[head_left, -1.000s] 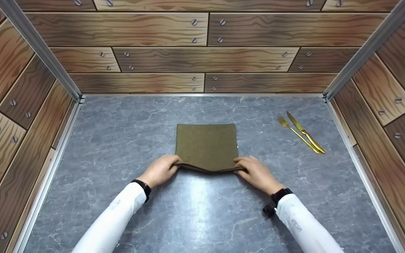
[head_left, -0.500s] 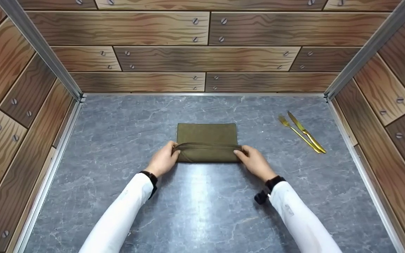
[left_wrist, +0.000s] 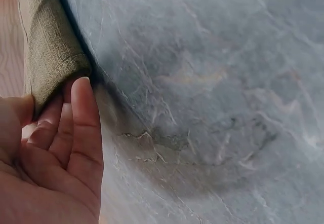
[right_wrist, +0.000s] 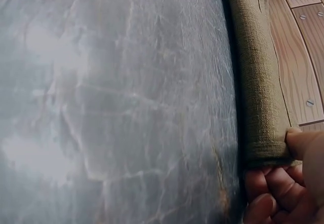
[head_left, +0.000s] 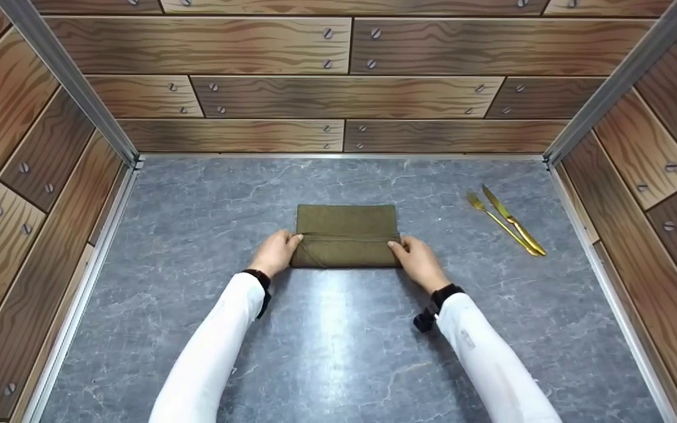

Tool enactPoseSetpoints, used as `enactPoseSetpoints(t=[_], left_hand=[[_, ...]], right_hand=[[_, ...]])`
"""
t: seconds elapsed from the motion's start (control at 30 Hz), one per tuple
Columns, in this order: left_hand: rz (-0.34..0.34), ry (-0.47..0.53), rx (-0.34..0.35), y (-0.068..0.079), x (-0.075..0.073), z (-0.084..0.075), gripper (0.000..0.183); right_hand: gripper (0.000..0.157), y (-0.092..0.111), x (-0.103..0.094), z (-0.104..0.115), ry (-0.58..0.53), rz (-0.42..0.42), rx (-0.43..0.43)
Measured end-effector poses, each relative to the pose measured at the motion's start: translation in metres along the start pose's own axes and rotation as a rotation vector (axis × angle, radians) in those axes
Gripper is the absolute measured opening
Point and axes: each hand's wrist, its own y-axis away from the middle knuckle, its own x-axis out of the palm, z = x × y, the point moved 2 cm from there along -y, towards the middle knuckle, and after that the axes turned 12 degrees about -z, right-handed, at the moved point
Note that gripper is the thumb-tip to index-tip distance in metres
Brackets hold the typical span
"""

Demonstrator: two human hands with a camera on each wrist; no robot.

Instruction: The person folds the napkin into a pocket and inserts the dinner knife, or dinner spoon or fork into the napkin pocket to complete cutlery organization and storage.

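Note:
An olive-green cloth napkin [head_left: 347, 254] lies folded on the grey marbled tabletop, its near part turned over toward the back. My left hand [head_left: 272, 252] pinches the left end of the turned-over edge, thumb on top. At the right end, my right hand [head_left: 422, 263] does the same. In the left wrist view the left hand [left_wrist: 61, 153] has its fingers beneath the napkin's loose corner [left_wrist: 55, 46]. The right wrist view has the rolled fold [right_wrist: 258, 82] running along its edge, with the right thumb [right_wrist: 298, 140] pressed against the cloth.
A golden fork [head_left: 500, 222] and a golden knife [head_left: 512, 218] lie side by side at the back right. Wood-patterned walls [head_left: 338, 97] with metal edging enclose the tabletop [head_left: 209, 194] at the back and both sides.
Both hands have lifted the napkin's near edge and carried it away from me, folding it over the rest. In the last half second that edge has come down flatter.

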Motion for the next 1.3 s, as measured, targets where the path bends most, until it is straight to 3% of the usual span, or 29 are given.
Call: enactPoseSetpoints(t=[0.3, 0.8, 1.17, 1.3], left_hand=[[-0.059, -0.097, -0.057, -0.004, 0.005, -0.006, 0.04], [-0.096, -0.215, -0.107, -0.006, 0.011, -0.009, 0.042], [-0.153, -0.223, -0.066, -0.004, 0.021, -0.01, 0.04], [-0.145, -0.163, -0.1, -0.005, 0.022, -0.009, 0.037]], right_hand=[[0.034, -0.003, 0.003, 0.005, 0.022, -0.06, -0.004], [0.03, -0.003, 0.006, 0.005, 0.075, -0.1, -0.059], [0.029, 0.001, 0.011, 0.006, 0.11, -0.142, -0.025], [0.029, 0.001, 0.012, 0.006, 0.11, -0.151, -0.034]])
